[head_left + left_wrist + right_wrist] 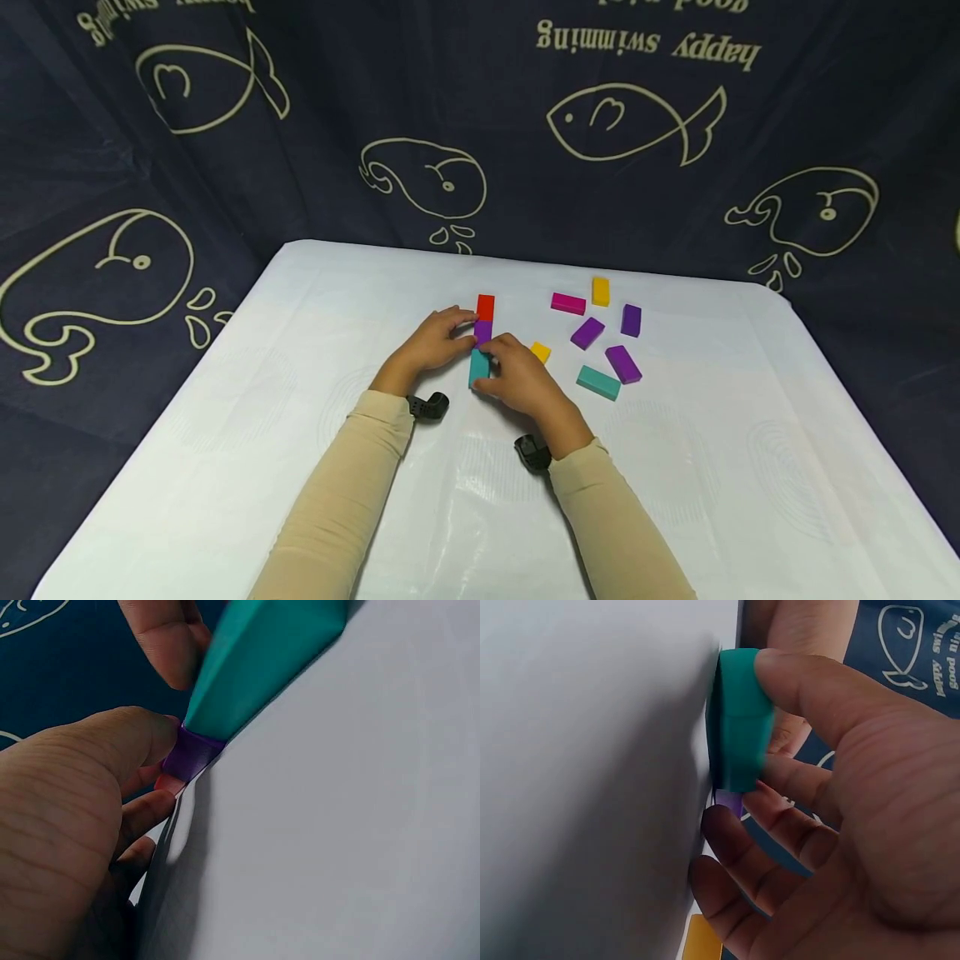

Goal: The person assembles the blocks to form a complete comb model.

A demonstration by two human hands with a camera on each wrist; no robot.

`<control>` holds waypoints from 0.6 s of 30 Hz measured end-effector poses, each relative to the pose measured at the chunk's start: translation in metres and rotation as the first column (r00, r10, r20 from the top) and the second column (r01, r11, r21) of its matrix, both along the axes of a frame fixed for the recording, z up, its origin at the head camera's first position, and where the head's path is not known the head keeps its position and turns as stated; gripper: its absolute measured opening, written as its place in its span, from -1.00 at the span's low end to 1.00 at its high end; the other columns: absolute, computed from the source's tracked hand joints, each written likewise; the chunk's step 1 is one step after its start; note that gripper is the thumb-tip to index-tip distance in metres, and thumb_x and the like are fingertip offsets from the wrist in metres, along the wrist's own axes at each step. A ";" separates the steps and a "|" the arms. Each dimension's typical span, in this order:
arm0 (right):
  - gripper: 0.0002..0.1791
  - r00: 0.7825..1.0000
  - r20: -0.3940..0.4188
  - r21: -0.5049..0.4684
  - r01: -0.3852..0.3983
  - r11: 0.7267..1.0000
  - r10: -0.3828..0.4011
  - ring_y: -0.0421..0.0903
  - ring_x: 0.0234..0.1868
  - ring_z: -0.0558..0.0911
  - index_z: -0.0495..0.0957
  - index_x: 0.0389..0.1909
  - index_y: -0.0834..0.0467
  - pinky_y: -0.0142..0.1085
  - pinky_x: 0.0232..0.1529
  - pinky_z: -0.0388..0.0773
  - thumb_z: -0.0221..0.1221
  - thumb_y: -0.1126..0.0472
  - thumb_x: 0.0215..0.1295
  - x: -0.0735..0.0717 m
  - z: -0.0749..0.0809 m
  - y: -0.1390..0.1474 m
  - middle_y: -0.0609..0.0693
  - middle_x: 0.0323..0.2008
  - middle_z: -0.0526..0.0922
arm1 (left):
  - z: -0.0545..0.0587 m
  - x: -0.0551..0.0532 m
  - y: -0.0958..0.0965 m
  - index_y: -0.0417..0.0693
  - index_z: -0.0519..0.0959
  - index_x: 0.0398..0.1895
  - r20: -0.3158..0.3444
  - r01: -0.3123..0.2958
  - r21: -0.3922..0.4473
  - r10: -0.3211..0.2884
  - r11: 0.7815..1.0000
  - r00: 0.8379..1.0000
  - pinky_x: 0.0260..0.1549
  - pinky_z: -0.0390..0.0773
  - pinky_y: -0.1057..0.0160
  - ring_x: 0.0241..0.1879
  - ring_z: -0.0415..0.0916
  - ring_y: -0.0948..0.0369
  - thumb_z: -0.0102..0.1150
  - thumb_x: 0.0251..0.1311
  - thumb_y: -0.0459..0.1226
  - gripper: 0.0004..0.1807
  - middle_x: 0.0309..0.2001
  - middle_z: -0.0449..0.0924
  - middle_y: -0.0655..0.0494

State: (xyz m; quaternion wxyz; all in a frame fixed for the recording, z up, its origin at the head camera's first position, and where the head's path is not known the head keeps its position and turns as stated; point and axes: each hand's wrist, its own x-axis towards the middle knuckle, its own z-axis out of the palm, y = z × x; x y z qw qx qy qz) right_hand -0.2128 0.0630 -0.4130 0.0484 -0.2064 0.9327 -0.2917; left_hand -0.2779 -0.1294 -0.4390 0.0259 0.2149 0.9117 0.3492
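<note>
A red block (486, 307), a purple block (483, 333) and a teal block (479, 368) lie end to end in a row on the table. My left hand (434, 343) pinches the purple block (193, 754) from the left side, its thumb near the teal end and its fingers up by the red one. From the near end, my right hand (519, 377) grips the teal block (742, 720) between thumb and fingers. Its other fingers spread beside the row, and the far side of the teal block is partly hidden from the head view.
Right of the row lie loose blocks: a yellow one (540, 352) close by my right hand, another yellow (601, 292), a magenta (568, 303), several purple (623, 364) and a second teal (598, 382). A dark curtain (510, 192) hangs behind the white table (262, 417).
</note>
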 end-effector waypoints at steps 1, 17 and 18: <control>-0.36 1.000 0.000 0.002 -0.002 1.000 0.002 -0.03 -0.01 0.55 0.53 0.23 0.21 -0.15 0.19 0.49 0.44 0.09 0.14 0.000 0.000 0.000 0.07 0.16 0.50 | 0.000 0.000 0.000 -0.15 0.48 0.32 -0.001 0.000 0.001 0.000 1.000 1.000 0.47 -0.12 -0.04 0.48 0.08 -0.06 0.15 0.34 -0.18 -0.50 0.39 0.34 -0.14; -0.39 0.999 0.039 -0.025 -0.019 0.999 0.020 -0.02 0.06 0.52 0.50 0.25 0.24 -0.12 0.25 0.44 0.37 0.11 0.20 -0.003 -0.001 0.004 0.10 0.18 0.44 | -0.003 -0.002 0.000 -0.17 0.49 0.29 -0.033 0.012 0.004 -0.012 1.000 0.999 0.46 -0.09 -0.10 0.46 0.11 -0.10 0.17 0.33 -0.19 -0.51 0.37 0.35 -0.18; -0.38 0.999 0.043 -0.027 -0.017 0.999 0.018 -0.02 0.06 0.52 0.50 0.25 0.24 -0.11 0.26 0.43 0.38 0.10 0.20 -0.003 -0.001 0.004 0.10 0.18 0.44 | -0.003 -0.002 -0.001 -0.17 0.49 0.29 -0.034 0.013 0.004 -0.012 1.000 0.999 0.46 -0.09 -0.11 0.46 0.11 -0.10 0.17 0.33 -0.19 -0.51 0.37 0.35 -0.18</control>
